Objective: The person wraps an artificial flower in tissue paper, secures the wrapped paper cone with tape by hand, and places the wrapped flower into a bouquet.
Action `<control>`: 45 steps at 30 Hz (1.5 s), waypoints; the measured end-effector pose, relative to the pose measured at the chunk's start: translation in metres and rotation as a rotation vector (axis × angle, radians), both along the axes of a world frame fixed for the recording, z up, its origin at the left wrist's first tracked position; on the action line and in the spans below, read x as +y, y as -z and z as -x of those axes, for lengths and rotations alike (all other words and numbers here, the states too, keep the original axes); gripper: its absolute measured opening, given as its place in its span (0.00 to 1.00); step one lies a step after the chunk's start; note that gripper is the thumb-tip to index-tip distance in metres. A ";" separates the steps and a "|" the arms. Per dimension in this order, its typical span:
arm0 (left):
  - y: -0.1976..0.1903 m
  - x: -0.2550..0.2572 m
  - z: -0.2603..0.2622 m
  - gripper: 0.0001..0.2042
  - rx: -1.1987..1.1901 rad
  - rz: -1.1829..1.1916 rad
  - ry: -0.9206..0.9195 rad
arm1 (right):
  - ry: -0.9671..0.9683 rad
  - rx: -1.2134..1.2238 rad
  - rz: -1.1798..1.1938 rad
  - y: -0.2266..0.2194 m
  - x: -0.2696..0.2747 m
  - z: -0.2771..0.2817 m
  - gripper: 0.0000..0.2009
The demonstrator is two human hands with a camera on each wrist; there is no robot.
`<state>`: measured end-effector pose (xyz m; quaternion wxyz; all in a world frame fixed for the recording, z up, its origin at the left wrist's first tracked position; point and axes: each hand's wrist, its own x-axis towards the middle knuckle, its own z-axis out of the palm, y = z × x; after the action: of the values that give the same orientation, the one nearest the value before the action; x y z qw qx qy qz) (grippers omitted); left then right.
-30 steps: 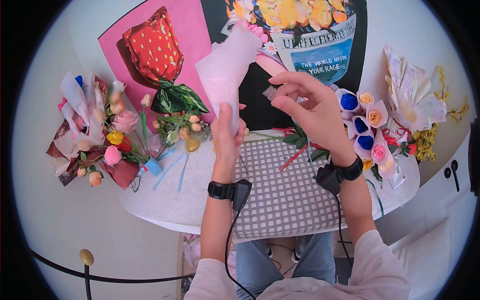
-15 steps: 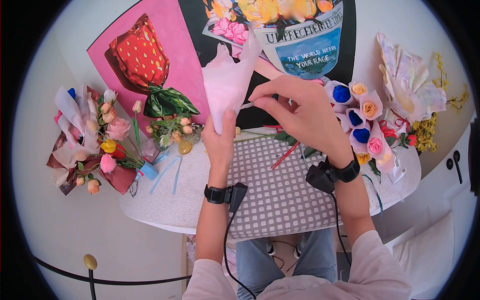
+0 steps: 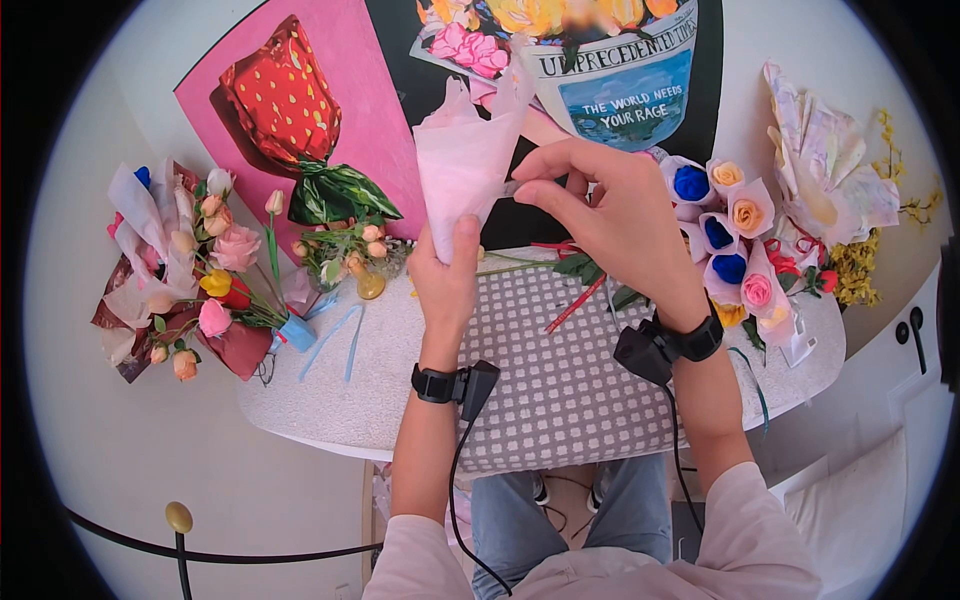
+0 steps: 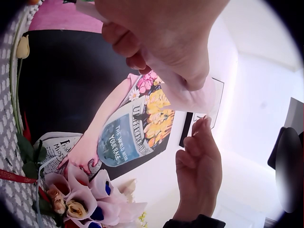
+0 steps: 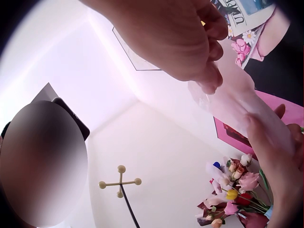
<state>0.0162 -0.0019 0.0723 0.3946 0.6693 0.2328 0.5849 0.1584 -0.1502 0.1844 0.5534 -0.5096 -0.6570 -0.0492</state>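
A cone of pale pink wrapping paper point(image 3: 458, 165) stands upright above the table, its ragged open end at the top. My left hand point(image 3: 443, 290) grips its narrow lower end, with the thumb along the front. Beside the cone's right edge, my right hand point(image 3: 610, 215) pinches a small clear strip point(image 3: 508, 188) that looks like tape. In the right wrist view the strip point(image 5: 201, 100) lies over the paper's edge under the fingertips. The inside of the cone is hidden from the head view.
A patterned grey cloth point(image 3: 560, 400) covers the table's middle. Mixed flowers point(image 3: 215, 280) stand at the left, with blue ribbons point(image 3: 335, 340) nearby. Paper-wrapped roses point(image 3: 735, 230) lie at the right. A red ribbon point(image 3: 576, 304) and leaves lie behind the cloth; painted pictures point(image 3: 290, 100) lean behind.
My right hand has come left, bringing the clear strip up to the cone's edge. The cone has lowered slightly in my left hand, and the head view has shifted a little.
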 end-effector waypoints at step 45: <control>-0.008 -0.011 0.002 0.20 -0.013 -0.232 -0.094 | 0.124 0.104 -0.053 0.010 0.014 0.007 0.21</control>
<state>0.0145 -0.0133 0.0807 0.2883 0.6951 0.1923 0.6299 0.1511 -0.1365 0.1748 0.5961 -0.5364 -0.5928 -0.0742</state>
